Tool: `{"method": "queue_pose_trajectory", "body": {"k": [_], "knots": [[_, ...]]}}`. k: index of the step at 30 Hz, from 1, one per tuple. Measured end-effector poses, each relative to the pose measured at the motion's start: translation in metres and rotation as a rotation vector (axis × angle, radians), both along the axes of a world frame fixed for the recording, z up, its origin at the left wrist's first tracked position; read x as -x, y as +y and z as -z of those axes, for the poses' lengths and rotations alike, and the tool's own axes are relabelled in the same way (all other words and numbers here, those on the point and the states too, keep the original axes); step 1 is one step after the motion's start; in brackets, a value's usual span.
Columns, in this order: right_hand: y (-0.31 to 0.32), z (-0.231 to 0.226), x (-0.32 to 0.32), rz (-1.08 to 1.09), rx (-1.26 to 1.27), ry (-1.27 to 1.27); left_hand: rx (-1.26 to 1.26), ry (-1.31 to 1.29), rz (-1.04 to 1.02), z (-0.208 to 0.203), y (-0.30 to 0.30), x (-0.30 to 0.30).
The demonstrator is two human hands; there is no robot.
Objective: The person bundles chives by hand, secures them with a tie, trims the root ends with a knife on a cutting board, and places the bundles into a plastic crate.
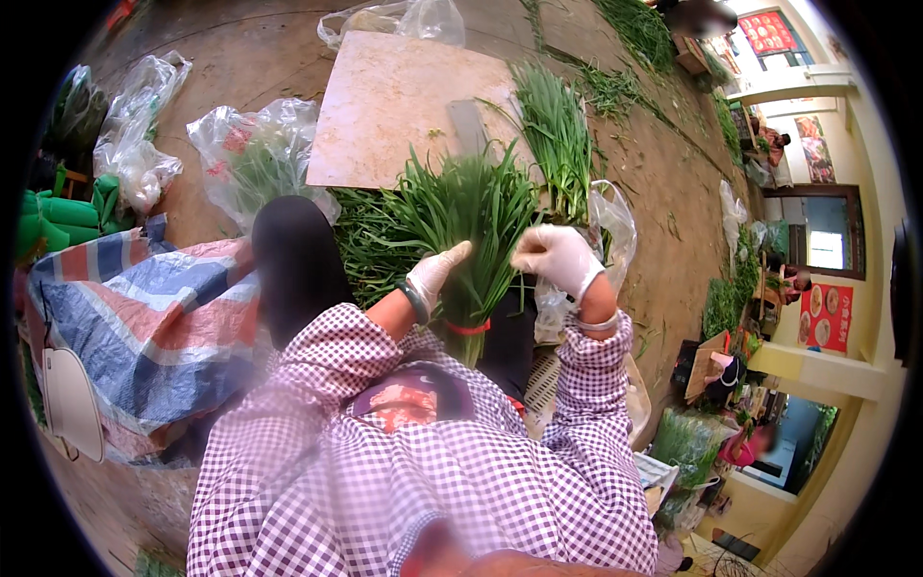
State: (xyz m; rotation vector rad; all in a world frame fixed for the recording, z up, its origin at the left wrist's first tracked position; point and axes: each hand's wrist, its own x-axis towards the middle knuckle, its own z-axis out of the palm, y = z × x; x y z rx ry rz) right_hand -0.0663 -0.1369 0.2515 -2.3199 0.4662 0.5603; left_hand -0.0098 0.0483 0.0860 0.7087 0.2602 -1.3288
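Observation:
A bunch of long green leaves, looking like chives (486,207), stands upright in front of my body, its tips pointing away from me. Around its lower part runs a red band (468,328). My left hand (440,272), in a thin whitish glove, is closed on the bunch's left side above the band. On the right side, my gloved right hand (565,262) has its fingers curled into a pinch close to the leaves. Whatever those fingertips hold, if anything, is too small to make out.
Beyond the bunch lies a pale board (385,111) with a broad blade (468,125) on it. Loose greens (370,240) lie at its near edge; more long greens (558,135) lie at its right. A plastic bag (260,159) and striped sheet (163,317) are on the left.

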Motion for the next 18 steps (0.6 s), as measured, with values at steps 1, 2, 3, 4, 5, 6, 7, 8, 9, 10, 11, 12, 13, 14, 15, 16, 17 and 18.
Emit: {"method": "queue_pose_trajectory", "body": {"k": [1, 2, 3, 4, 5, 6, 7, 8, 9, 10, 11, 12, 13, 14, 15, 16, 17, 18], "knots": [[0.007, 0.008, -0.008, 0.075, -0.078, -0.102, 0.004, -0.002, -0.011, 0.001, 0.0, 0.0], [0.019, 0.014, -0.015, 0.113, -0.18, -0.235, 0.008, -0.005, -0.024, 0.002, 0.0, 0.001], [0.023, 0.036, -0.018, 0.096, -0.122, -0.317, 0.016, -0.006, -0.026, 0.002, -0.001, 0.002], [0.034, 0.045, -0.026, 0.109, -0.001, -0.298, 0.039, -0.003, -0.034, 0.002, 0.0, 0.003], [0.042, 0.052, -0.033, 0.122, 0.12, -0.278, 0.062, -0.001, -0.042, 0.001, 0.001, 0.003], [0.047, 0.059, -0.038, 0.137, 0.177, -0.28, 0.086, 0.003, -0.052, -0.001, 0.002, 0.003], [0.05, 0.065, -0.041, 0.153, 0.234, -0.28, 0.086, -0.006, -0.051, -0.003, 0.002, 0.003], [0.051, 0.071, -0.044, 0.17, 0.291, -0.281, 0.085, -0.015, -0.049, -0.005, 0.002, 0.002], [0.051, 0.075, -0.045, 0.176, 0.278, -0.283, 0.087, -0.022, -0.045, -0.009, 0.003, 0.002], [0.051, 0.078, -0.045, 0.184, 0.265, -0.284, 0.082, -0.016, -0.039, -0.012, 0.004, 0.002], [0.049, 0.082, -0.045, 0.193, 0.253, -0.285, 0.077, -0.01, -0.032, -0.016, 0.004, 0.002], [0.047, 0.085, -0.047, 0.211, 0.193, -0.278, 0.072, -0.008, -0.03, -0.017, 0.004, 0.001], [0.045, 0.086, -0.046, 0.246, 0.155, -0.275, 0.074, -0.014, -0.031, -0.014, 0.004, 0.002], [0.044, 0.087, -0.046, 0.281, 0.118, -0.271, 0.076, -0.019, -0.031, -0.007, 0.003, 0.003], [0.044, 0.087, -0.046, 0.315, 0.08, -0.267, 0.076, -0.024, -0.033, -0.006, 0.003, 0.003], [0.044, 0.087, -0.045, 0.315, 0.048, -0.281, 0.089, -0.024, -0.039, -0.006, 0.003, 0.003], [0.045, 0.087, -0.043, 0.314, 0.016, -0.295, 0.101, -0.024, -0.045, -0.006, 0.003, 0.002], [0.045, 0.087, -0.042, 0.315, -0.015, -0.309, 0.114, -0.024, -0.05, -0.007, 0.003, 0.002]]}}
